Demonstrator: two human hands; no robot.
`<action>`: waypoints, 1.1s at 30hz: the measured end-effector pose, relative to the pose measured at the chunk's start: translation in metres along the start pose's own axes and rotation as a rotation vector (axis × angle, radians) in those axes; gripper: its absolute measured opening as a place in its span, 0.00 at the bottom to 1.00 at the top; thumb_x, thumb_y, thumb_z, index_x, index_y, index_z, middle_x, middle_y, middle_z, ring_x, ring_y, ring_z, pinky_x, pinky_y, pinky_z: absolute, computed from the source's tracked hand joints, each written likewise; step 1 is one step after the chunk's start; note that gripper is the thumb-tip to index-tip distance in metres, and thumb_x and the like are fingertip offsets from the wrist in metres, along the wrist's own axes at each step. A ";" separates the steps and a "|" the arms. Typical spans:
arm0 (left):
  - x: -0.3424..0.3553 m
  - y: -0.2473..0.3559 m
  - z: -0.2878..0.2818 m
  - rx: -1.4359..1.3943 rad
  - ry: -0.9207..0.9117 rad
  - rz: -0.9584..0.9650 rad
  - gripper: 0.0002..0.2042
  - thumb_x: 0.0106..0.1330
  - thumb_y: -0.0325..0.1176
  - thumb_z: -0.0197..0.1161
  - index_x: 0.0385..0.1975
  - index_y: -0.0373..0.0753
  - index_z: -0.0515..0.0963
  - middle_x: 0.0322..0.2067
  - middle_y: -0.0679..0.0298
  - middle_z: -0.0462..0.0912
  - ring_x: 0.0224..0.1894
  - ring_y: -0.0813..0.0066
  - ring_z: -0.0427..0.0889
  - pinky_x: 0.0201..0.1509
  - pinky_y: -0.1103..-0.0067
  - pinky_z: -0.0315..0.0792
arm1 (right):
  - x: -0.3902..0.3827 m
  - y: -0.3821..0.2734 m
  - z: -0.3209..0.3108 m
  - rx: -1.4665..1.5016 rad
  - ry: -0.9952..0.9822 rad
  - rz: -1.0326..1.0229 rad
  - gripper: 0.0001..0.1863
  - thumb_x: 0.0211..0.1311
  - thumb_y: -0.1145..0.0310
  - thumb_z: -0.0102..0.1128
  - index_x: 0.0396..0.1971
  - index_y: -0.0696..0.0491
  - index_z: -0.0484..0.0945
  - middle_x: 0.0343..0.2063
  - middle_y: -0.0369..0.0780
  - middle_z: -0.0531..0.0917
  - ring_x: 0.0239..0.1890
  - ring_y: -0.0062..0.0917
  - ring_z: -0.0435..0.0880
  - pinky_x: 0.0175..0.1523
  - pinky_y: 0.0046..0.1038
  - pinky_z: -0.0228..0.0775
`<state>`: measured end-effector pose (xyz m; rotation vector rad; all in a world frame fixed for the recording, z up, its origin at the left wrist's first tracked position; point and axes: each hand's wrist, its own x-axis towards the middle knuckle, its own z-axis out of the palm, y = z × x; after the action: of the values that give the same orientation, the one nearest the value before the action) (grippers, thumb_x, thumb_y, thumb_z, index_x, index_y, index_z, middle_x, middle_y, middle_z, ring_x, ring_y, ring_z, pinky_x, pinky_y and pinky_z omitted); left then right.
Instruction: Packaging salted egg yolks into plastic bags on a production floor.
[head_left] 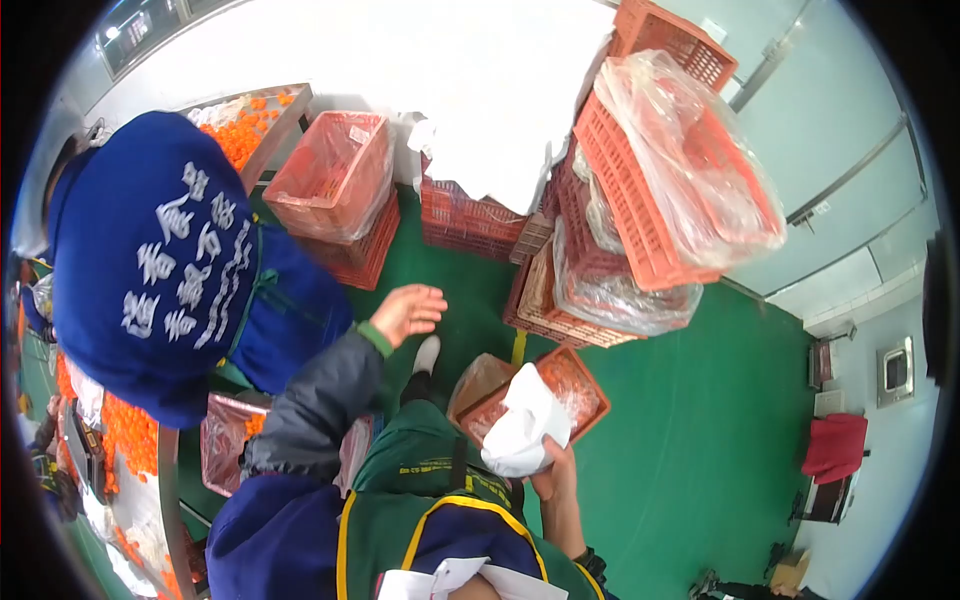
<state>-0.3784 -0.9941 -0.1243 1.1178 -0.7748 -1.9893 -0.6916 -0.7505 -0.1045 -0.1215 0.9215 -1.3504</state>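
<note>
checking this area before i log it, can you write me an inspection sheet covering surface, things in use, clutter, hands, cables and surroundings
Surface: smooth green floor.
Job's things: crumpled white bundle, material unclear, overlapping an orange-red rectangular plastic crate with clear film inside; contact cannot be told.
Clutter: stacked red perforated plastic crates with loose clear liners ahead to the right; small bright-orange pieces spread on the left.
Hands: left hand open, holding nothing; right hand gripping the bundle.
Cables: nothing seen near the hands.
Surroundings: co-worker in navy-blue clothing close on the left; dark-red cloth at the pale wall on the right.
</note>
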 end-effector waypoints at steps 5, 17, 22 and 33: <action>0.239 0.054 -0.067 -0.052 0.129 0.004 0.12 0.69 0.29 0.54 0.50 0.34 0.75 0.44 0.56 0.83 0.40 0.67 0.81 0.48 0.68 0.78 | 0.105 -0.014 0.010 0.027 0.197 -0.049 0.31 0.59 0.76 0.58 0.64 0.59 0.63 0.58 0.48 0.75 0.59 0.44 0.76 0.64 0.48 0.69; 0.538 0.044 -0.190 0.044 0.720 -0.104 0.20 0.66 0.28 0.57 0.59 0.45 0.74 0.44 0.65 0.78 0.41 0.68 0.76 0.48 0.56 0.73 | 0.322 -0.040 0.159 -0.059 0.359 0.222 0.31 0.56 0.80 0.62 0.62 0.60 0.65 0.56 0.48 0.77 0.58 0.42 0.77 0.64 0.45 0.69; 0.549 0.056 -0.191 -0.076 0.739 -0.163 0.21 0.66 0.32 0.59 0.60 0.44 0.71 0.49 0.61 0.78 0.48 0.65 0.76 0.50 0.57 0.73 | 0.365 -0.057 0.181 -0.113 0.408 0.260 0.30 0.60 0.79 0.60 0.63 0.61 0.64 0.58 0.49 0.75 0.59 0.42 0.77 0.64 0.45 0.69; 0.517 0.057 -0.184 0.038 0.795 0.374 0.16 0.63 0.23 0.61 0.50 0.25 0.76 0.38 0.55 0.86 0.42 0.68 0.84 0.50 0.76 0.75 | 0.390 -0.047 0.180 -0.067 0.374 0.306 0.31 0.61 0.78 0.59 0.65 0.60 0.61 0.60 0.47 0.73 0.62 0.42 0.74 0.67 0.46 0.66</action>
<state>-0.3897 -1.4736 -0.3965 1.5034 -0.5318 -1.0801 -0.6398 -1.1772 -0.1524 0.2215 1.2437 -1.0737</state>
